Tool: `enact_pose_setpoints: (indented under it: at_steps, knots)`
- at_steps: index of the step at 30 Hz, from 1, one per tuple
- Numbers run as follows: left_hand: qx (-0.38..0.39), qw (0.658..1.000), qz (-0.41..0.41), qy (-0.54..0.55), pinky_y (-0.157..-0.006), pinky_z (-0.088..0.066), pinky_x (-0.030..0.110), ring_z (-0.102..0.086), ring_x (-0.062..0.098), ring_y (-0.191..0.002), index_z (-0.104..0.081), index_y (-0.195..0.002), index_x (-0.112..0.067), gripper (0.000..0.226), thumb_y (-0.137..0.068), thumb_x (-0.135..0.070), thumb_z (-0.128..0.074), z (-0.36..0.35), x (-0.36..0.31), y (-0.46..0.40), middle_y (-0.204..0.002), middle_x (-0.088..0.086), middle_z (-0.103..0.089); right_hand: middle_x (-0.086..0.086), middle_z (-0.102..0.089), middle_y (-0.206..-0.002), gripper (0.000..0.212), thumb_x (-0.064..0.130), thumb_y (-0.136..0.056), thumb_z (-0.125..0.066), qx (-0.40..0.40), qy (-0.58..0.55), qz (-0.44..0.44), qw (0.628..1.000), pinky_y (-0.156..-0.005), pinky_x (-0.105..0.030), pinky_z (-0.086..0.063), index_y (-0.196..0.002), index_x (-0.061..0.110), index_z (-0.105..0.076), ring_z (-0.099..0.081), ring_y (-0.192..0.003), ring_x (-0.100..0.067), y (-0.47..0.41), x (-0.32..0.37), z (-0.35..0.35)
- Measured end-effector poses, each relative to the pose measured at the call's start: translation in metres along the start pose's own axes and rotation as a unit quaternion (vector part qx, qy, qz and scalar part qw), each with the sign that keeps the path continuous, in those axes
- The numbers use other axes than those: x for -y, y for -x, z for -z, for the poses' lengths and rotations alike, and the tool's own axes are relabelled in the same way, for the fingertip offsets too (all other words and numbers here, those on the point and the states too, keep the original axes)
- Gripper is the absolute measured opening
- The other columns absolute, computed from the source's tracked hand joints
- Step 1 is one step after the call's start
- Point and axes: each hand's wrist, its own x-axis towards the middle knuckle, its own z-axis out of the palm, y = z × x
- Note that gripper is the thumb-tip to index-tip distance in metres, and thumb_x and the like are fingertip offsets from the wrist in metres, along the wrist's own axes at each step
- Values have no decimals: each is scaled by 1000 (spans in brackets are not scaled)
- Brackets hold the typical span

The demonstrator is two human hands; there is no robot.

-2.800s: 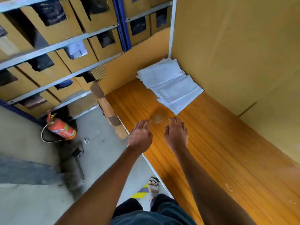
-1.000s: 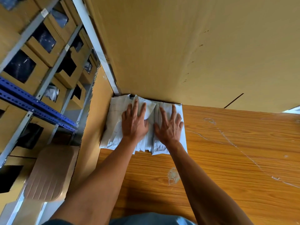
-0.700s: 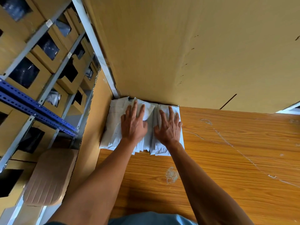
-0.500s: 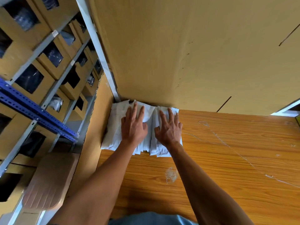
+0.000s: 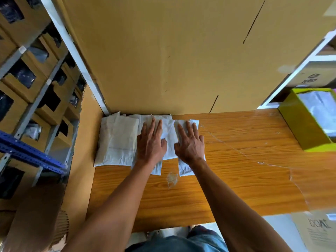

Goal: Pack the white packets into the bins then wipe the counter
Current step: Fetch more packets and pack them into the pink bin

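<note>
A spread of white packets [image 5: 118, 140] lies in the back left corner of the wooden counter [image 5: 236, 170], against the cardboard wall. My left hand [image 5: 151, 142] lies flat on the middle packets with its fingers straight. My right hand [image 5: 190, 142] presses flat on the rightmost packets beside it. Parts of the packets are hidden under both palms. A yellow-green bin [image 5: 307, 128] with white packets inside stands at the counter's right end.
Metal shelving [image 5: 36, 99] with cardboard bins runs along the left. A tall cardboard wall [image 5: 172, 60] backs the counter. A pale smudge [image 5: 171, 178] marks the wood near my wrists. A printed carton [image 5: 316, 231] stands below the counter at the lower right.
My hands reached from the counter's front edge onto the packets. Since a second ago both hands have slid the right packets rightward, away from the corner stack. The view has widened to show the bin.
</note>
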Motion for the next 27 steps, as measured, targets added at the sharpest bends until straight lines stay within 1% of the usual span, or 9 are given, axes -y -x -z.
enact_pose_setpoints:
  at_steps: [2, 4, 7, 9, 12, 16, 19, 23, 27]
  knots:
    - [11, 1000, -22, 17, -119, -37, 52, -7, 29, -163, -15, -170, -32, 80, -101, -41, -55, -10, -18, 8, -178, -4, -4, -5, -6, -177, 84, 41, -94, -52, -5, -4, -26, 1000, -115, -54, -34, -167, 36, -12, -1, -163, -28, 13, -20, 5]
    - [26, 999, -41, 20, -120, -37, 52, -9, 27, -163, -16, -169, -32, 80, -101, -41, -56, -22, -37, 15, -178, -5, -5, -4, -5, -177, 85, 41, -94, -53, -4, -7, -52, 999, -116, -54, -33, -167, 38, -9, -1, -163, -28, 29, -42, 8]
    - [46, 996, -70, 17, -122, -35, 52, -8, 25, -163, -10, -170, -31, 81, -102, -44, -53, -37, -69, 26, -178, -4, -2, -2, -2, -177, 88, 42, -94, -52, -9, -7, -85, 996, -117, -54, -31, -166, 41, -2, 0, -163, -27, 54, -78, 13]
    - [56, 994, -86, 19, -122, -35, 52, -8, 26, -163, -8, -170, -31, 82, -103, -44, -53, -47, -96, 32, -178, -4, -1, -2, -2, -177, 88, 43, -94, -52, -12, -11, -109, 994, -118, -54, -30, -167, 40, -1, 0, -163, -28, 70, -107, 19]
    - [65, 990, -125, 13, -118, -39, 54, -16, 31, -161, -13, -170, -29, 82, -101, -42, -56, -59, -138, 42, -178, -1, -7, -4, -4, -177, 89, 43, -93, -52, -21, -13, -138, 990, -117, -56, -31, -167, 39, -3, -2, -163, -30, 93, -148, 27]
    - [90, 980, -180, 10, -116, -39, 54, -18, 31, -160, -19, -169, -28, 81, -99, -43, -57, -78, -206, 58, -178, -2, -8, -6, -6, -177, 90, 41, -92, -51, -39, -35, -181, 982, -116, -60, -31, -167, 40, -1, -3, -163, -34, 123, -209, 42]
    - [108, 967, -232, 4, -111, -42, 53, -21, 31, -159, -26, -168, -27, 79, -98, -43, -59, -100, -264, 74, -178, -4, -8, -7, -10, -176, 88, 39, -91, -49, -65, -53, -229, 970, -113, -59, -34, -167, 39, -7, -7, -162, -35, 151, -260, 53]
    - [132, 945, -301, 6, -110, -43, 53, -23, 32, -159, -32, -166, -24, 78, -95, -41, -61, -137, -340, 99, -177, -1, -14, -9, -13, -176, 88, 38, -89, -50, -85, -61, -293, 950, -109, -57, -37, -167, 40, -10, -10, -162, -36, 201, -332, 62]
    - [149, 918, -368, 18, -109, -44, 54, -27, 32, -158, -37, -164, -24, 78, -92, -38, -64, -174, -417, 129, -176, 1, -19, -9, -15, -175, 88, 41, -86, -45, -96, -49, -355, 929, -113, -58, -36, -167, 38, -12, -12, -161, -37, 256, -399, 67]
